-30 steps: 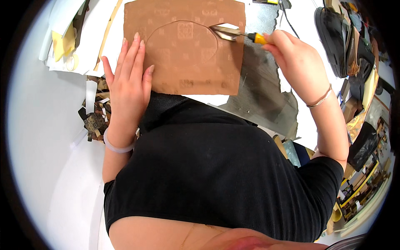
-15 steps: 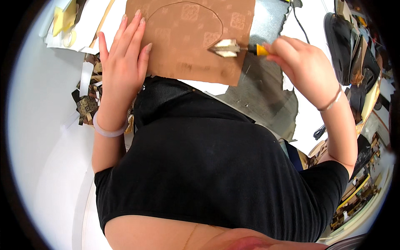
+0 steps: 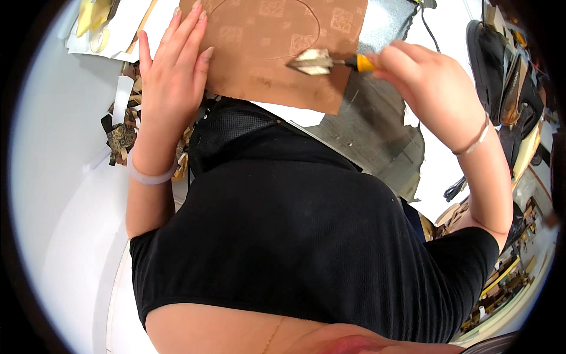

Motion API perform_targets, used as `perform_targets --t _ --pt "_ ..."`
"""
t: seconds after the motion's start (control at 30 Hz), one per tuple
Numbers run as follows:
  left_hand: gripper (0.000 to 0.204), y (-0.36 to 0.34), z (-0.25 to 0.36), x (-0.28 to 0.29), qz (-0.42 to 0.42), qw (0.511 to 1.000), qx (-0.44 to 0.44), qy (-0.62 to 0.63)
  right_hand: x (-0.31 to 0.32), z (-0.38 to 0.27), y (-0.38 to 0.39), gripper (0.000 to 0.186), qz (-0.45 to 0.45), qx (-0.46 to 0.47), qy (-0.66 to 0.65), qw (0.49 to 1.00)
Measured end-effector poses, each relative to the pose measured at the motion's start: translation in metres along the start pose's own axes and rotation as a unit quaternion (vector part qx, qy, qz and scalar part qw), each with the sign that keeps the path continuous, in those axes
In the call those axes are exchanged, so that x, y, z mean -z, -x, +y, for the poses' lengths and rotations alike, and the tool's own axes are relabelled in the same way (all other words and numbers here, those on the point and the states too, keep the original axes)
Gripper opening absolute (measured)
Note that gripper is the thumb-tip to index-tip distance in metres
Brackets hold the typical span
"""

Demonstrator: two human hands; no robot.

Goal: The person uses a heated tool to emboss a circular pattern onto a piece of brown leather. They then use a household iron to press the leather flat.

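A brown patterned sheet [image 3: 253, 74], perhaps leather or fabric, lies at the top of the view with a curved outline marked on it. My left hand [image 3: 171, 74] rests flat along its left edge, fingers outstretched. In my right hand [image 3: 415, 82] is a hand tool [image 3: 315, 62] with a yellow and black handle and an off-white, wedge-shaped head with a dark point. That point is over the sheet, below the curved line; whether it touches I cannot tell. The hand itself hovers right of the sheet, its fingers closed around the handle end.
Beneath the sheet is a grey metal-like plate [image 3: 377, 121] with a ragged right edge. White paper [image 3: 445, 156] lies beyond it, with a black cord [image 3: 429, 26] above. A tape roll [image 3: 100, 40] sits upper left, dark scraps [image 3: 122, 138] lower left, and black items [image 3: 486, 65] at right.
The tool's point has shifted slightly left and up in the view, and my right hand has moved with it. The sheet appears slightly higher. My left hand stays flat on it.
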State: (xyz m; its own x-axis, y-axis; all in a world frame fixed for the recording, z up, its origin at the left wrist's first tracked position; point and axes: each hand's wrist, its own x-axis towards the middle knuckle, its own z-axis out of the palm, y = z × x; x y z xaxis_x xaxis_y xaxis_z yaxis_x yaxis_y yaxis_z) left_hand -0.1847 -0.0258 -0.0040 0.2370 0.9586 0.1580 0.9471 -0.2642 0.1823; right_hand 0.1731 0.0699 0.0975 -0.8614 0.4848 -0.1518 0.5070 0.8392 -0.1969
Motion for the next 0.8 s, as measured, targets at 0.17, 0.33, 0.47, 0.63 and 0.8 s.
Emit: perform_targets --t 0.17,0.33,0.47,0.63,0.8 --pt "0.048 0.000 -0.001 0.002 -0.011 1.000 0.012 0.007 0.009 -0.005 0.023 0.017 -0.029 0.005 -0.016 0.999" --pt "0.048 0.002 -0.006 0.002 -0.006 1.000 0.000 0.027 0.007 -0.007 0.010 0.016 0.016 -0.028 -0.049 0.998" --pt "0.047 0.003 -0.006 0.003 0.008 1.000 0.005 0.026 -0.001 -0.014 -0.009 0.017 0.033 -0.038 -0.010 0.999" --pt "0.045 0.020 -0.010 0.012 0.038 0.999 0.011 0.022 0.001 -0.024 0.008 0.017 -0.024 -0.025 -0.007 0.999" --pt "0.050 0.029 -0.010 0.017 0.068 0.994 0.034 0.073 0.011 -0.033 0.004 0.018 -0.006 -0.026 -0.056 0.998"
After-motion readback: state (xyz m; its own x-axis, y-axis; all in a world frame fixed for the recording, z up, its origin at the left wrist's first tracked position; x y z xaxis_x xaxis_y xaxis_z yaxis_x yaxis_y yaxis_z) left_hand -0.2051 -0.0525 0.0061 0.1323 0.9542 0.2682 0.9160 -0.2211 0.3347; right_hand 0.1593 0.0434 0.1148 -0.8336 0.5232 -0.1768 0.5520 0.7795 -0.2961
